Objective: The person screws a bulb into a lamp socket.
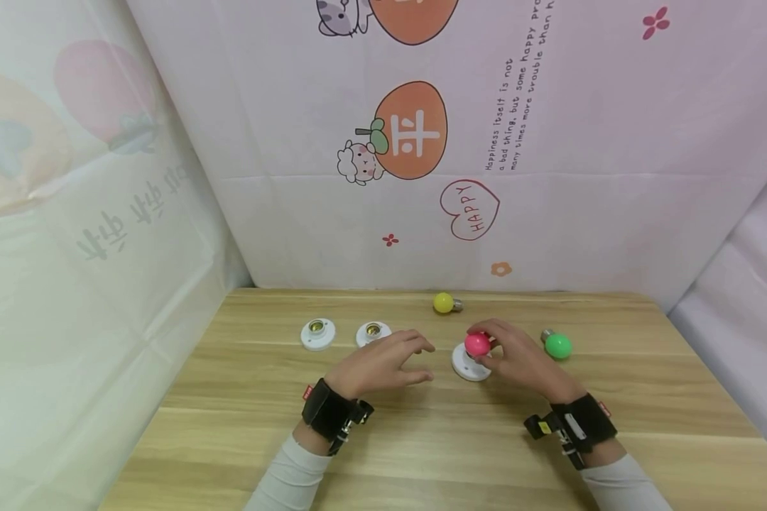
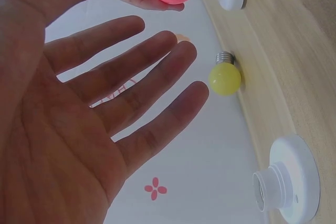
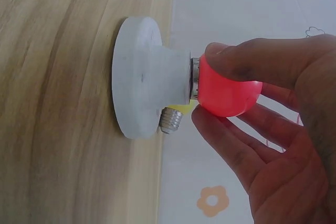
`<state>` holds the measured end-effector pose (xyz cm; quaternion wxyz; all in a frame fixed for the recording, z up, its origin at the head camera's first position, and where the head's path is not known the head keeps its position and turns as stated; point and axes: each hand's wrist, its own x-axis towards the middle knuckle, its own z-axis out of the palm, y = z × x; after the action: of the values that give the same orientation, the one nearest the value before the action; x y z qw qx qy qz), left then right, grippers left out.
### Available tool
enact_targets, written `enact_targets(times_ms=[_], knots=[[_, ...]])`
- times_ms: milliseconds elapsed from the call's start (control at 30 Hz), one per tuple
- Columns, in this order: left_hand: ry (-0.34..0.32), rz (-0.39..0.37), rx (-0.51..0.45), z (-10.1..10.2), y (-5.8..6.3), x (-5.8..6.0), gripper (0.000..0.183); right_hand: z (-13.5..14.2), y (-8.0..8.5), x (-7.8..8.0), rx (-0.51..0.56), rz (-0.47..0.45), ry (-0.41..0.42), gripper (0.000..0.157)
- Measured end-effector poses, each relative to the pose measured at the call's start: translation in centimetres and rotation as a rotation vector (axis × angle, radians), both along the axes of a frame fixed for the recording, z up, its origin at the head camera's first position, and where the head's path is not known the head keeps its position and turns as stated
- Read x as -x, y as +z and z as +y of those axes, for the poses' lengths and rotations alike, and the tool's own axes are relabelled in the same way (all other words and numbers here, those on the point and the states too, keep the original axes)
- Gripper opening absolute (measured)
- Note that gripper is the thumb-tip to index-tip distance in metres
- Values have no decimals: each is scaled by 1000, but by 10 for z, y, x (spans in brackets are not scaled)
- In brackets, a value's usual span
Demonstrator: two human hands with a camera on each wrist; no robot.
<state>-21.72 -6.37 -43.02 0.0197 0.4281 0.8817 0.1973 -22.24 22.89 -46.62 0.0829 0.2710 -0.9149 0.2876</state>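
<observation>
My right hand [image 1: 518,358] pinches a red light bulb [image 3: 227,88] between thumb and fingers. The bulb's metal base sits in the mouth of a white lamp socket [image 3: 142,77] that stands on the table, with a little of the metal showing. My left hand [image 1: 383,362] hovers to the left with fingers spread and nothing in it; in the left wrist view its palm [image 2: 58,145] is bare. Just behind the left hand is a second white socket [image 1: 373,332], partly covered by it in the head view.
A third white socket [image 1: 317,333] stands farther left on the wooden table [image 1: 434,454]. A yellow bulb [image 1: 444,303] lies near the back edge, and a green bulb [image 1: 558,346] lies right of my right hand. Printed cloth [image 1: 294,213] hangs behind the table.
</observation>
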Motion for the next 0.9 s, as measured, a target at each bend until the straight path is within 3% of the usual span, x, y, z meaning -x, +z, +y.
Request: enact_targets(times_ms=[900], knots=[[11,-3,-11,-4,2,1,38,1,-2,1,-6,-65,-27,49]])
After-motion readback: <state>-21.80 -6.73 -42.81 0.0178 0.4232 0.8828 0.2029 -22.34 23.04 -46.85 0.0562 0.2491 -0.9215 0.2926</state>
